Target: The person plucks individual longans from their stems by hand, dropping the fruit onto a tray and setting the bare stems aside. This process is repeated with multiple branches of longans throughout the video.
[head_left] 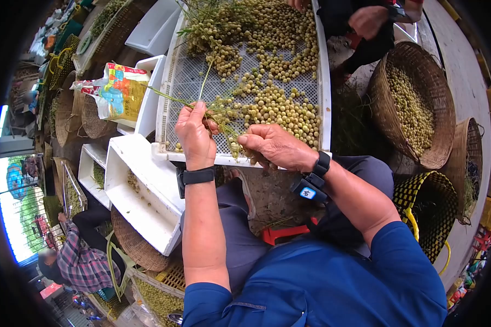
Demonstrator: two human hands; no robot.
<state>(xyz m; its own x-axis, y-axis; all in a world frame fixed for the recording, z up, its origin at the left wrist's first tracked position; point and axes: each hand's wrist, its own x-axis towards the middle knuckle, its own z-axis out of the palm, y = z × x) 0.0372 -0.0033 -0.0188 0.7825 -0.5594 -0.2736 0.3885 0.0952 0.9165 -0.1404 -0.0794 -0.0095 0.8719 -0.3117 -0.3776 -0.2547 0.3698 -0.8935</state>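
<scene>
My left hand [195,136] is closed round a bunch of thin green stems [172,97] above the tray's near edge. Their leafy ends spread rightward toward my right hand. My right hand [281,147] is closed too, thumb against curled fingers, over the front rim; what it holds is hidden beneath the fingers. Under both hands lies a white perforated tray [326,98]. Loose round yellow-green fruits [283,109] cover its right side, and a heap of fruit still on leafy stalks [213,32] sits at the far left.
Right of the tray, a wicker basket [444,109] holds more fruit, near a co-worker's hand [368,22]. A black-and-yellow woven basket [428,201] stands at my right. Leftward are white foam boxes [142,191] and a printed bag [126,92]. Another person [87,261] sits at lower left.
</scene>
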